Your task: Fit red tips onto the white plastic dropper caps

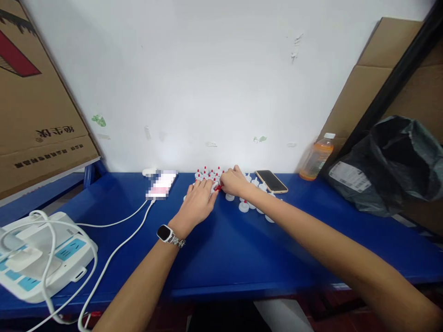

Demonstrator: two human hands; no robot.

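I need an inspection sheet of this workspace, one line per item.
Surface: blue table, set against a white wall.
Job's things: small white caps, some red-tipped, clustered by the wall.
Clutter: phone, drink bottle, blurred white device, black bag.
Grippers: left hand and right hand both on the caps; grip cannot be told.
Cables: white cables run from the power strip to the device.
Surroundings: cardboard boxes on both sides.

A scuffed white wall (214,83) is rising behind the blue table (221,249), with cardboard boxes (31,115) leaning at both sides.
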